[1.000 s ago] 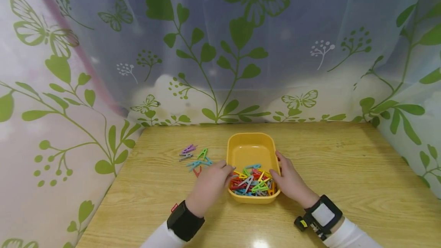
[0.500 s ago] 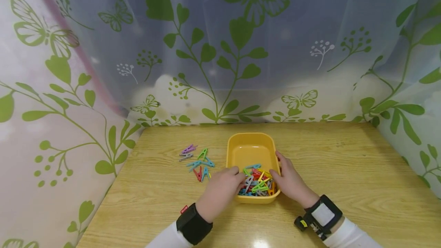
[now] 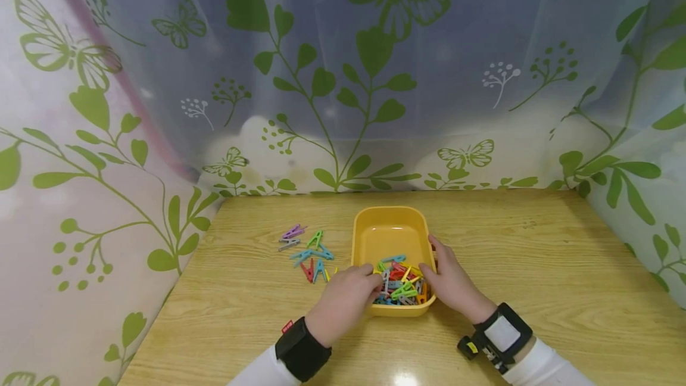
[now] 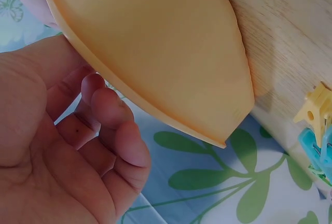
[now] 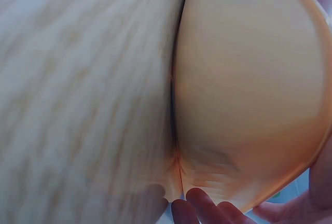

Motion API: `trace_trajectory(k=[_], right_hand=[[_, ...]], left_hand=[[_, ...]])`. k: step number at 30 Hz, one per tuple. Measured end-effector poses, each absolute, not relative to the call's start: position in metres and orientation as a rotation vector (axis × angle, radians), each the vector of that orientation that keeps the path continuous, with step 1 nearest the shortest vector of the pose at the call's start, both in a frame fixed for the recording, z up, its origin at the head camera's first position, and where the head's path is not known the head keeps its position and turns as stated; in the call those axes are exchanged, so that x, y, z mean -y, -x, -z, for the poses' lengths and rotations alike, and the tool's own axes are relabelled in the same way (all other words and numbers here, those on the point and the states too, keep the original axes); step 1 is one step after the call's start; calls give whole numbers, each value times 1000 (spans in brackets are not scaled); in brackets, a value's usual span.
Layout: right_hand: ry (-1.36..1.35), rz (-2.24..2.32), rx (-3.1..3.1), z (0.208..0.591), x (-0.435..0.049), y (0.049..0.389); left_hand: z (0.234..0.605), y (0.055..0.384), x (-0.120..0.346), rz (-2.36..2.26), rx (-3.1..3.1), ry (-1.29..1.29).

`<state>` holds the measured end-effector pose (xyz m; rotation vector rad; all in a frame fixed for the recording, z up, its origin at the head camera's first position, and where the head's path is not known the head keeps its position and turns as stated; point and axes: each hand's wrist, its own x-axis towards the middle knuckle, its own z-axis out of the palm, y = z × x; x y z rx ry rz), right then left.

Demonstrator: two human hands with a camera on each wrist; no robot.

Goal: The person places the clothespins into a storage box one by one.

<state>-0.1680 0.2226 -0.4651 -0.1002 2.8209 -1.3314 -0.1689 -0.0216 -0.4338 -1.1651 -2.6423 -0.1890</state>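
A yellow plastic bin [image 3: 391, 240] stands on the table, a heap of mixed-colour clothespins [image 3: 405, 292] in its near half. My left hand [image 3: 343, 298] reaches over the bin's left rim, fingertips down among the clothespins. In the left wrist view its fingers [image 4: 129, 146] are bent; the bin wall hides part of the thumb, and I cannot tell whether a clothespin is held. My right hand [image 3: 455, 282] grips the bin's right side, thumb over the rim. The right wrist view has its fingertips [image 5: 199, 203] against the outer wall.
Left of the bin, several clothespins lie loose on the wooden table [image 3: 514, 255]: purple [image 3: 292, 232], grey [image 3: 289, 244], green [image 3: 315, 239], blue [image 3: 319, 270], red [image 3: 308, 270] and yellow ones. A leaf-patterned curtain [image 3: 321, 76] encloses the back and sides.
My left hand has shifted right, deeper over the clothespins in the bin. A blue and a yellow clothespin on the table have come into view behind it. My right hand stays put.
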Motion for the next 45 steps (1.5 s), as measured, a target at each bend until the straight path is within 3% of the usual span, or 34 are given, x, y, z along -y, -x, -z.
trace_trajectory(k=[18,35,45], right_hand=[[94,1327,-2809,465,-222,167],[110,1327,-2832,465,-222,168],[89,1334,-2805,464,-222,167]], left_hand=[[433,168,29,364,2694,1158],[435,202,84,585,2714,705],[448,210,98,497,2828,677]])
